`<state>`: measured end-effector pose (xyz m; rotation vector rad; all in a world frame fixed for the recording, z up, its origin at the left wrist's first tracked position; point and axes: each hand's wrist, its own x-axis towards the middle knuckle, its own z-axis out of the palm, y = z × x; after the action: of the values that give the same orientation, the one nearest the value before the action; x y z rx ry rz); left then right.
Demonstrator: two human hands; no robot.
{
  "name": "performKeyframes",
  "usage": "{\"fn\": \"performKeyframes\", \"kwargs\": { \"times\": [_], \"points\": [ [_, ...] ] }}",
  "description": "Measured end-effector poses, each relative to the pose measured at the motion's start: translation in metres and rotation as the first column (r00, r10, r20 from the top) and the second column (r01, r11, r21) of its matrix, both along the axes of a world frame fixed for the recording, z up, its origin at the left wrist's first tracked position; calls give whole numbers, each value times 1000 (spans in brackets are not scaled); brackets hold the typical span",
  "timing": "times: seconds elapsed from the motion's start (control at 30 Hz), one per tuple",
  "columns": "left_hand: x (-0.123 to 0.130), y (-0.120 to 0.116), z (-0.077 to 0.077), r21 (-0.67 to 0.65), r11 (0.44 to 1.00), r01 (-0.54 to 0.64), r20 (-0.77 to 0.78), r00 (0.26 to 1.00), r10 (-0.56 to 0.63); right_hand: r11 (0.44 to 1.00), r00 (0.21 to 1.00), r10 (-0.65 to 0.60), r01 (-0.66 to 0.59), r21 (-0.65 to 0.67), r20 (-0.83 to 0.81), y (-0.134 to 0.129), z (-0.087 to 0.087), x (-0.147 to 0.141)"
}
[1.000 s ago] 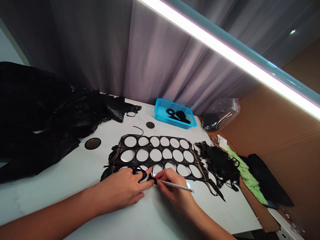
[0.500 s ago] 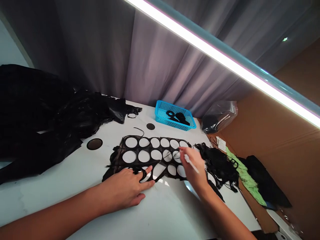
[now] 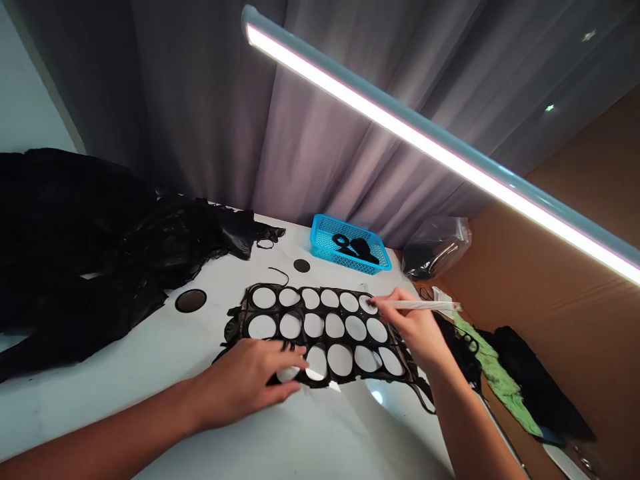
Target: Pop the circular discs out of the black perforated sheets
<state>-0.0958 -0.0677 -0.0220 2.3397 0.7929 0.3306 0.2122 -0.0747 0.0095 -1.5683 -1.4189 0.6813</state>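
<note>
A thin black sheet (image 3: 320, 341) with rows of round holes lies on the white table. My left hand (image 3: 255, 373) rests on its lower left part, fingers spread, with small black loops around a finger. At the sheet's upper right corner my right hand (image 3: 413, 323) is closed around a white pen-like tool (image 3: 430, 305), its shaft pointing right. The tip of the tool is hidden by the fingers. Behind the sheet lies a curved black strand (image 3: 280, 273).
A blue basket (image 3: 350, 245) with black pieces stands at the back. Heaped black material (image 3: 100, 247) covers the left side. Two dark discs (image 3: 191, 301) lie nearby. A clear bag (image 3: 435, 247), green cloth (image 3: 500, 373) and black scraps (image 3: 457, 350) are on the right.
My right hand has moved right, to the sheet's upper right corner, and the tool has swung to nearly level. The sheet's right part and lower row now lie more spread out. The view has tilted up slightly.
</note>
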Motion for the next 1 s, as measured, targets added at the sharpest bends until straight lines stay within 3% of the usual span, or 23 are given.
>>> {"fn": "performKeyframes", "kwargs": {
  "times": [0.07,0.13,0.2,0.27,0.3,0.37,0.47,0.53,0.6,0.63,0.7,0.77,0.8,0.83,0.9,1.0],
  "points": [
    [0,6,5,-322,939,-120,212,958,195,949,943,232,-273,-158,-240,-10,2,-23],
    [1,10,7,-551,831,-81,348,882,317,844,819,349,-486,-227,-456,-20,0,-49],
    [3,8,6,-667,745,36,426,838,341,762,708,380,-604,-233,-595,-23,-3,-70],
    [6,5,4,-731,672,116,437,836,332,733,651,387,-647,-211,-653,-20,-5,-83],
    [7,4,4,-751,652,106,414,845,339,736,641,388,-648,-195,-662,-16,-6,-86],
    [7,3,5,-756,654,-20,332,850,410,773,657,387,-613,-160,-647,-7,-8,-88],
    [1,11,14,-750,625,-215,252,782,571,871,773,345,-476,-127,-532,1,-16,-88],
    [-5,19,25,-812,549,-200,266,709,653,905,853,328,-407,-125,-407,-2,-26,-91],
    [-12,24,35,-840,511,-180,281,661,696,894,881,378,-427,-135,-287,-12,-38,-97],
    [-15,24,37,-819,535,-209,277,673,686,878,876,421,-458,-136,-235,-18,-43,-101],
    [-20,17,34,-659,686,-309,242,776,582,851,856,495,-512,-113,-147,-30,-52,-105],
    [-25,0,19,-328,883,-337,139,907,398,845,848,524,-529,-77,-82,-39,-58,-106],
    [-26,-11,9,-132,951,-280,68,955,290,847,850,525,-527,-68,-55,-43,-59,-106],
    [-28,-23,-2,52,976,-211,6,977,211,851,854,520,-521,-66,-28,-45,-59,-104],
    [-30,-44,-21,341,936,-87,-105,986,129,860,861,508,-505,-81,25,-49,-59,-100],
    [-29,-61,-34,545,838,34,-196,977,88,865,864,499,-493,-96,64,-52,-58,-98]
  ]
}}
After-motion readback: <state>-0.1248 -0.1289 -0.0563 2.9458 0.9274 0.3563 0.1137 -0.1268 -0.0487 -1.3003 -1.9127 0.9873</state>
